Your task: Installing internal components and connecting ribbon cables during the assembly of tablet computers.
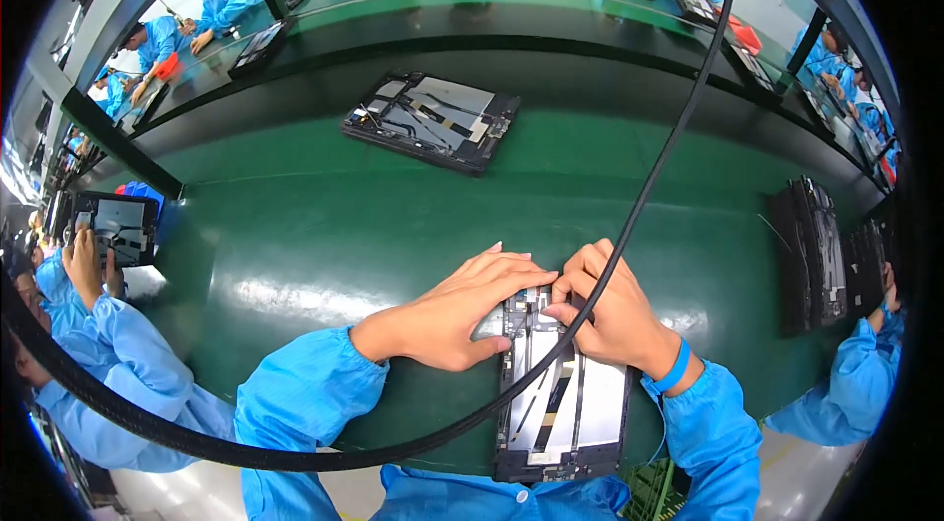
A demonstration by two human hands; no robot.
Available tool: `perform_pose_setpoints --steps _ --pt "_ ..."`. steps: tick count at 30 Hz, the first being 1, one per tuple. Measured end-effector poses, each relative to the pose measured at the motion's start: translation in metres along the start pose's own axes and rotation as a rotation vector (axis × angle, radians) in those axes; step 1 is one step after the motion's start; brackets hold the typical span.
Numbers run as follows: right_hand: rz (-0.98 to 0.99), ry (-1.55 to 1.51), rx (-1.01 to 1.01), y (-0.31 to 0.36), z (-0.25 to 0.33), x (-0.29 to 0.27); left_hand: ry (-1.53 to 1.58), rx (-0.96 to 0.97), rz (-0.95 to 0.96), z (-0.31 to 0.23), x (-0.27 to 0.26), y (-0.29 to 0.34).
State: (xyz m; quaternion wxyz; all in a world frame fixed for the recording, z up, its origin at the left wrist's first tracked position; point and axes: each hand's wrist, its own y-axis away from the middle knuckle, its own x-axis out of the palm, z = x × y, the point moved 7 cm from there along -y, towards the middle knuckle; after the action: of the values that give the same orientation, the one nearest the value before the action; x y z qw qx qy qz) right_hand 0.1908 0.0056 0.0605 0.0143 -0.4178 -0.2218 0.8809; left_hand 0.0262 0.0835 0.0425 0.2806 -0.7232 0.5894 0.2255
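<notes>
An opened tablet point(565, 413), its back cover off and silver insides and flat cables showing, lies on the green belt near the lower edge. My left hand point(462, 310) lies flat across its upper left part, fingers stretched toward the top edge. My right hand point(610, 310), with a blue wrist strap point(675, 367), presses its fingertips on the tablet's top edge next to the left fingertips. Both forearms wear blue sleeves.
A second opened tablet point(433, 121) lies farther up the green belt point(295, 216). A stack of dark tablets point(816, 251) stands at the right. A thick black cable point(639, 197) hangs across the view. Other people in blue coats work at the left, right and far side.
</notes>
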Motion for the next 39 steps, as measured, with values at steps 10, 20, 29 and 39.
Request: perform_pose_setpoints --steps 10,20,29,39 --pt "-0.069 -0.020 -0.128 0.010 -0.002 -0.005 0.046 -0.068 -0.085 -0.011 0.009 -0.006" --pt "0.198 -0.124 0.022 0.008 -0.007 -0.005 0.007 -0.096 -0.194 -0.012 0.016 -0.009" --pt "0.039 -0.126 0.111 0.012 -0.027 -0.013 -0.022 -0.134 -0.371 -0.013 0.017 -0.013" --pt "0.091 -0.160 0.157 0.020 -0.037 -0.025 -0.443 0.231 -0.347 -0.049 0.042 -0.021"
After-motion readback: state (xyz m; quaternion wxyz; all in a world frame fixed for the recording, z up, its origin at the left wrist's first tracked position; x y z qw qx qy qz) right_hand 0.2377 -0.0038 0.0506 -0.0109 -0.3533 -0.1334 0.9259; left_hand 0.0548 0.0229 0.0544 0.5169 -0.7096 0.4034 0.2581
